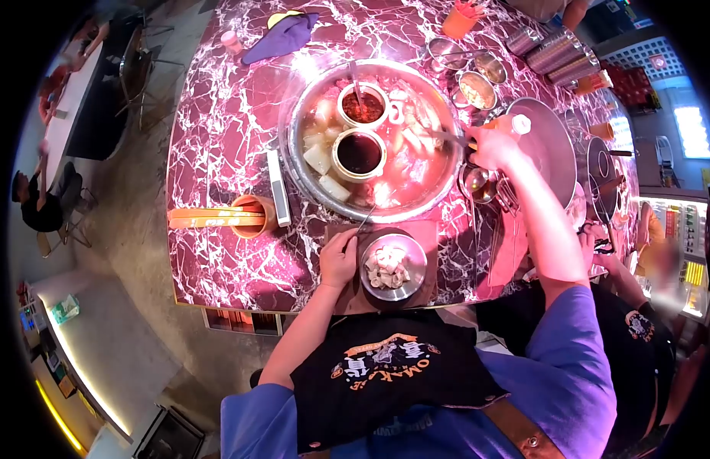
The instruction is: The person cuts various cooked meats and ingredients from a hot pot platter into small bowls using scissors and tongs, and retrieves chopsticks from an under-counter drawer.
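Cut pale pieces of food (387, 265) already lay in a small metal bowl (416, 265) at the lower centre of the frame, so some serving-out seemed done. Much remained in the wide metal basin (299, 183) above it: pale blocks (317, 158) at the left, more food under pinkish light at the right. Among these stood a cup of red sauce (363, 109) and a cup of dark sauce (358, 155).

The right hand (493, 148) was closed round a utensil (450, 138) whose working end reached into the basin; its exact kind was unclear. The left hand (338, 258) was curled just beside the metal bowl, near a thin rod (367, 216); whether it gripped the rod could not be told.

The tabletop (217, 153) was dark red with white, marble-like veins. A brown mat (431, 239) lay under the metal bowl, an orange-brown holder (264, 216) stood at the left, and a large metal pan (552, 145) at the right. Beyond spread a grey floor (129, 222), with people seated at another table (64, 126) in the upper left and lit shelves (680, 229) at the right edge.
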A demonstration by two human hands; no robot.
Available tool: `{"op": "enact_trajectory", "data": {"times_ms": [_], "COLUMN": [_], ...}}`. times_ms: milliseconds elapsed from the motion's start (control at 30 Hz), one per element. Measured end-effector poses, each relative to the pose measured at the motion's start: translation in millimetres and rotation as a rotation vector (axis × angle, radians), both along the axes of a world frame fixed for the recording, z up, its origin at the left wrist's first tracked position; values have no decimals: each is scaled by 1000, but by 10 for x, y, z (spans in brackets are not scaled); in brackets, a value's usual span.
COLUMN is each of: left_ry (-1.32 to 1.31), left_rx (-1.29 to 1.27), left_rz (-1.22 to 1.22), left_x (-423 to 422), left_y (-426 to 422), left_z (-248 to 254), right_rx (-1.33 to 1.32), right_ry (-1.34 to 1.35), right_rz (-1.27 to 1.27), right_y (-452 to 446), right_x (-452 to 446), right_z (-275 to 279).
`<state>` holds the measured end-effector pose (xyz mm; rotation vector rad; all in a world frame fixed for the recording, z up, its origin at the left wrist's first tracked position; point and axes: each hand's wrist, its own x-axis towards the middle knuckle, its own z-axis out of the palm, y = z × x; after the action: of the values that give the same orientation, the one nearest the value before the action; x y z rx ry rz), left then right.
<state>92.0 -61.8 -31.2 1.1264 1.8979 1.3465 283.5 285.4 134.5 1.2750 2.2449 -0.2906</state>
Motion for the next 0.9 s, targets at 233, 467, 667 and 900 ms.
{"op": "enact_trajectory", "data": {"times_ms": [233,467,667,900], "left_ry": [18,4,6,-19], "left_rx": [-18,-54,-43,-23], "left_rz": [-19,-26,-5,41], "left_x": [-7,-24,6,39], "left_y": [11,-1,23,27], "left_z": [15,15,-6,-8], "right_rx": [-37,-15,42,47], "right_ry": [-250,-13,90,279], "right_rz": [230,186,244,228], "right_y": [-171,-207,-182,-231], "right_x": [-222,62,34,70], "right_z": [-422,-573,-779,-793]}}
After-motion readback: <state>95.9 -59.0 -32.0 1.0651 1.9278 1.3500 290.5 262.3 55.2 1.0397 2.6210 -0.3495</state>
